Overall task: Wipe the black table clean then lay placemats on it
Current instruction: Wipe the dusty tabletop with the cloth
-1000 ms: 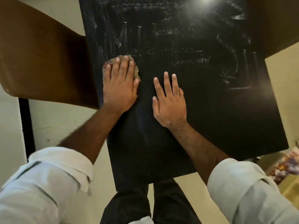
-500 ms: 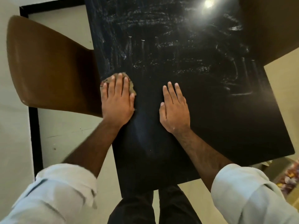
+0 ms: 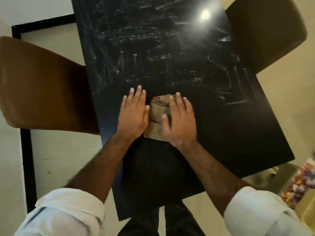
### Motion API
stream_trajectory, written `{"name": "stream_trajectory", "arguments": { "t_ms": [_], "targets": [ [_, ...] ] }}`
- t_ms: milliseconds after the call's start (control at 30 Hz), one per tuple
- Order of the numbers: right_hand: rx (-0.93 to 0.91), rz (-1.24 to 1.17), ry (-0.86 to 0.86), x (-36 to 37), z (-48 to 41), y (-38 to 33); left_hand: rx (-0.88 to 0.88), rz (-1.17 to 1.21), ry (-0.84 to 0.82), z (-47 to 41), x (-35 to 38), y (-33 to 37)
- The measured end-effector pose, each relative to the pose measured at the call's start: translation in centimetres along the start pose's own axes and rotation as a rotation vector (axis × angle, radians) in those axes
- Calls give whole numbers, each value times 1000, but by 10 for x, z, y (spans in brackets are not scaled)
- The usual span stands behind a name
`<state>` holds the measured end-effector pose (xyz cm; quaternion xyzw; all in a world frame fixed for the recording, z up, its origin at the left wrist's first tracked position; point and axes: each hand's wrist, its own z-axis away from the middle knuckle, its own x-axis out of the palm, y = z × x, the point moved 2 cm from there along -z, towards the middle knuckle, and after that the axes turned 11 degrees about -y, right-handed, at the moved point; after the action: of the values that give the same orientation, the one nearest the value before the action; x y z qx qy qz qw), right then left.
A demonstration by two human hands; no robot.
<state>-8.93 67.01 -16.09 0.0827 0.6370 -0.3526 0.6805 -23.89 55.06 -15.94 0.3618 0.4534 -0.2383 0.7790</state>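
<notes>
1. Your left hand (image 3: 133, 116) lies flat and palm-down on the glossy black rectangular table (image 3: 230, 133), fingers stretched forward and close together; it grips nothing, though its thumb edge touches the left side of the cloth.
2. Your right hand (image 3: 180, 121) is also spread flat, pressing down on the right half of the folded brown wiping cloth (image 3: 158, 114) rather than closing around it (the fingers are slightly blurred).
3. The cloth sits on the table's near-middle area, between your two hands, with its top edge peeking out beside your right fingertips.
4. Pale streaks and smears (image 3: 153, 53) cover the far half of the tabletop, and a bright light reflection (image 3: 205, 14) shows near the far right corner.
5. A brown moulded chair (image 3: 42, 89) stands against the table's left edge, and another brown chair (image 3: 265, 31) at the far right.
6. Both your rolled-up white shirt sleeves (image 3: 68, 213) frame the lower view.
</notes>
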Motion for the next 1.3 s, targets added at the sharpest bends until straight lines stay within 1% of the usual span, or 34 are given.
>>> {"name": "stream_trajectory", "arguments": {
  "t_ms": [33,100,167,233,300,367,433,467,533,633,700,767,800,833,933,1033,1100,1167,1233,1300],
  "targets": [
    [-18,48,-57,6,2,-9,-9,-44,-30,-2,5,-7],
    [-22,72,-106,18,9,-19,-25,-114,-34,-4,15,-5],
    [6,82,-114,19,19,-8,-22,-151,-18,-7,22,3],
    [43,133,-128,8,33,19,-16,-172,-17,-12,24,11],
    [151,167,-152,-9,46,57,-17,-201,-16,-17,26,20],
    [316,156,-158,-29,48,101,8,-229,-24,-22,32,37],
    [457,99,-153,-45,30,133,44,-245,-22,-29,39,58],
    [489,70,-133,-50,15,139,53,-248,-25,-33,41,68],
    [468,65,-82,-50,-19,136,49,-254,-33,-42,45,84],
    [357,121,-45,-38,-52,120,20,-263,-50,-53,51,98],
    [261,141,-64,-37,-44,120,7,-265,-43,-56,52,103],
    [168,147,-100,-39,-17,132,2,-267,-27,-58,53,105],
    [165,139,-118,-41,-1,142,0,-265,-22,-58,52,106],
    [199,130,-129,-43,16,156,-3,-263,-17,-59,52,105],
    [401,82,-124,-56,35,203,-6,-268,-8,-56,54,104],
    [514,31,-61,-69,-12,222,-14,-269,-7,-57,54,105],
    [491,35,-14,-71,-56,207,-20,-272,5,-56,54,105],
    [405,49,9,-65,-85,177,-19,-281,3,-57,53,107],
    [289,63,-2,-56,-84,142,-15,-278,3,-56,53,108],
    [210,60,-36,-48,-59,121,-5,-264,6,-56,53,108]
  ]
}}
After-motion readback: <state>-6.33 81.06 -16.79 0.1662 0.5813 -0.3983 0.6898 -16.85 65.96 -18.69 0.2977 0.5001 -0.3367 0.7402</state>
